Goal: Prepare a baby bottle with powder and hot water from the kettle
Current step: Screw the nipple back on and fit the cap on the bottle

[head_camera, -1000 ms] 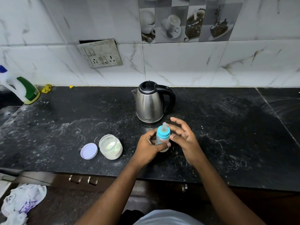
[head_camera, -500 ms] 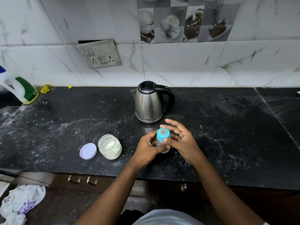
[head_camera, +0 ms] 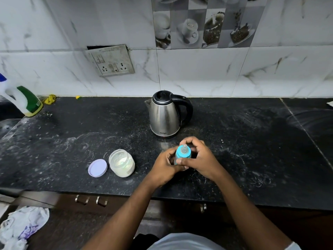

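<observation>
Seemingly we are capping: our left hand (head_camera: 164, 166) grips the baby bottle (head_camera: 183, 153), our right hand (head_camera: 200, 156) curls its fingers round its top, near the worktop (head_camera: 252, 150) front edge; the powder jar (head_camera: 121, 164) stands open, the fill hidden.

One head-worn view — forward and down, close over the counter (head_camera: 234, 159) edge.

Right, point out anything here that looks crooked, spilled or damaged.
The socket plate on the wall hangs crooked, with a dark gap above its top left corner. White powdery smears streak the black counter around the open jar, whose lid lies beside it. The bottle shows no spill.
</observation>
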The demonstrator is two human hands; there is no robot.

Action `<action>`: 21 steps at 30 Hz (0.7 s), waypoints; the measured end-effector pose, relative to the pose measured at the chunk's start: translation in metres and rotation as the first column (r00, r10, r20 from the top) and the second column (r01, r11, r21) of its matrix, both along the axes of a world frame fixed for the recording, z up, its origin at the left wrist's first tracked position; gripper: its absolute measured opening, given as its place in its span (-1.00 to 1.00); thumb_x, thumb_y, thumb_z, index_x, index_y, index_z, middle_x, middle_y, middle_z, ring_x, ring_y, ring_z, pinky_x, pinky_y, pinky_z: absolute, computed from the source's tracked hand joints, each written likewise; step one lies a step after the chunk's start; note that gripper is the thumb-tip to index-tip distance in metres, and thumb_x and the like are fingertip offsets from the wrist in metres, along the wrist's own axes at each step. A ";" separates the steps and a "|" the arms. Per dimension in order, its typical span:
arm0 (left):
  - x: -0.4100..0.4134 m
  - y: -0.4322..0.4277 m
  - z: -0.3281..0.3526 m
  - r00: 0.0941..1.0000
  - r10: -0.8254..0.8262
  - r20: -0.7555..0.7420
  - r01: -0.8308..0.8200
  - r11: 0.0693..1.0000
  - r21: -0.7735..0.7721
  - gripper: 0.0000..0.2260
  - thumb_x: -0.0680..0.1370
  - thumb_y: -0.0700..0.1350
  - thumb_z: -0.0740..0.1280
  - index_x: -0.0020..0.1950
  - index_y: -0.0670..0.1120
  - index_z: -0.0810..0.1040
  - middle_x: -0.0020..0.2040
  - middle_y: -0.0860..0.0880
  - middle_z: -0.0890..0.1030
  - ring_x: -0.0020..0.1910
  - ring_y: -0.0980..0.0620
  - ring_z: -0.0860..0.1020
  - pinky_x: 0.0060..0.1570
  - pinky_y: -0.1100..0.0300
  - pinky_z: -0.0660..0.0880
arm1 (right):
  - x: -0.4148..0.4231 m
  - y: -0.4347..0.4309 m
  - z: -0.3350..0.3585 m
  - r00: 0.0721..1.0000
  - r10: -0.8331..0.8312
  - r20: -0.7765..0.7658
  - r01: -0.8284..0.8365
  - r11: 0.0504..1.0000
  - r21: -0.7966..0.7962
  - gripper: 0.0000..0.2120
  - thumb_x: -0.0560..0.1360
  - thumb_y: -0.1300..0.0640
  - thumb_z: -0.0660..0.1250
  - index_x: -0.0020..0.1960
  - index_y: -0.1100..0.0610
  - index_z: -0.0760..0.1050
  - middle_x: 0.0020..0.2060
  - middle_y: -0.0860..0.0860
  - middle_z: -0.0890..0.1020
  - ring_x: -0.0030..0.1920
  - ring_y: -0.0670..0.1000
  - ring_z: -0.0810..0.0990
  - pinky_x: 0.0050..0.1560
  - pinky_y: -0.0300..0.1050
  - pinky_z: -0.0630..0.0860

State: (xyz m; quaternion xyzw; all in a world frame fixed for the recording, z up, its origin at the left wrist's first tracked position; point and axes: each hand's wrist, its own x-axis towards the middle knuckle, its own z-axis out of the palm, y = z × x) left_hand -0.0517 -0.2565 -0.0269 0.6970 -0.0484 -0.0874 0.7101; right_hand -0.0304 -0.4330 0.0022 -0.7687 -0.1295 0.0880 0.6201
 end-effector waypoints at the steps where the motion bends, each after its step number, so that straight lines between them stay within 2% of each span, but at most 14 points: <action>1: 0.000 0.000 -0.001 1.000 -0.026 -0.007 0.026 1.000 0.005 -0.50 0.43 -0.41 0.56 0.33 -0.15 0.62 0.19 -0.05 0.74 0.19 0.03 0.69 0.22 0.11 0.60 | 0.002 -0.003 0.001 0.995 0.100 -0.028 -0.099 0.994 0.055 -0.48 0.35 0.11 0.63 0.27 -0.08 0.58 0.31 0.04 0.57 0.29 0.13 0.60 0.35 0.18 0.56; 4: 0.000 0.004 0.000 0.995 -0.091 -0.047 0.091 0.996 0.001 -0.54 0.47 -0.38 0.56 0.34 -0.16 0.59 0.18 -0.02 0.72 0.20 0.03 0.67 0.25 0.10 0.57 | 0.010 -0.015 0.009 0.934 0.347 -0.079 -0.337 0.934 0.119 -0.45 0.48 0.24 0.56 0.43 0.02 0.55 0.39 -0.02 0.61 0.41 0.05 0.57 0.43 0.06 0.51; 7: -0.001 0.006 0.000 0.988 -0.133 -0.073 0.133 0.991 -0.005 -0.58 0.51 -0.37 0.54 0.34 -0.18 0.58 0.14 0.03 0.72 0.18 0.08 0.66 0.22 0.15 0.57 | 0.015 -0.020 0.013 0.923 0.376 -0.084 -0.367 0.925 0.101 -0.48 0.48 0.29 0.55 0.41 0.09 0.58 0.36 -0.02 0.65 0.40 0.01 0.59 0.40 -0.11 0.51; 11: -0.003 -0.001 -0.001 0.999 0.015 -0.034 -0.014 0.999 0.035 -0.57 0.47 -0.36 0.58 0.31 -0.20 0.61 0.18 -0.09 0.74 0.18 0.02 0.68 0.27 0.08 0.59 | 0.012 -0.012 0.005 0.975 0.217 -0.051 -0.209 0.970 0.127 -0.55 0.43 0.28 0.60 0.29 0.09 0.67 0.25 0.04 0.70 0.28 0.01 0.67 0.24 -0.20 0.56; 14: -0.007 -0.010 -0.003 0.989 0.142 0.053 -0.146 0.986 0.079 -0.56 0.43 -0.35 0.60 0.27 -0.12 0.66 0.14 -0.01 0.76 0.16 0.06 0.71 0.19 0.18 0.60 | 0.007 -0.001 -0.003 0.999 0.042 -0.016 -0.041 0.995 0.092 -0.57 0.38 0.21 0.64 0.21 -0.04 0.70 0.22 0.03 0.65 0.22 0.01 0.69 0.19 -0.19 0.58; 16: -0.009 -0.013 -0.003 0.973 0.213 0.087 -0.221 0.971 0.087 -0.54 0.40 -0.35 0.60 0.26 -0.07 0.68 0.12 0.04 0.77 0.13 0.09 0.72 0.17 0.18 0.60 | 0.002 0.008 -0.006 0.997 -0.069 0.023 0.068 0.997 0.020 -0.54 0.37 0.18 0.66 0.20 -0.15 0.69 0.21 0.00 0.61 0.22 -0.07 0.66 0.23 -0.21 0.54; 17: -0.009 -0.013 -0.003 0.966 0.234 0.106 -0.244 0.965 0.092 -0.53 0.40 -0.35 0.60 0.26 -0.06 0.68 0.13 0.06 0.77 0.14 0.10 0.72 0.17 0.19 0.60 | -0.001 0.013 -0.007 0.992 -0.115 0.056 0.116 0.993 -0.018 -0.53 0.37 0.15 0.67 0.20 -0.17 0.68 0.20 -0.01 0.60 0.21 -0.14 0.63 0.25 -0.28 0.50; 19: -0.009 -0.012 -0.002 0.959 0.248 0.140 -0.263 0.959 0.103 -0.53 0.41 -0.34 0.59 0.27 -0.02 0.68 0.13 0.10 0.76 0.14 0.13 0.71 0.15 0.26 0.59 | -0.005 0.020 -0.010 0.976 -0.185 0.111 0.192 0.980 -0.055 -0.51 0.36 0.13 0.68 0.25 -0.12 0.68 0.18 0.01 0.60 0.18 -0.23 0.59 0.22 -0.42 0.44; 21: -0.010 -0.009 0.002 0.962 0.238 0.134 -0.254 0.960 0.118 -0.54 0.42 -0.33 0.60 0.26 0.02 0.68 0.11 0.13 0.76 0.12 0.16 0.72 0.11 0.30 0.59 | -0.006 0.022 -0.011 0.971 -0.211 0.111 0.218 0.975 -0.052 -0.50 0.39 0.14 0.66 0.29 -0.09 0.66 0.18 0.03 0.61 0.19 -0.21 0.59 0.28 -0.33 0.48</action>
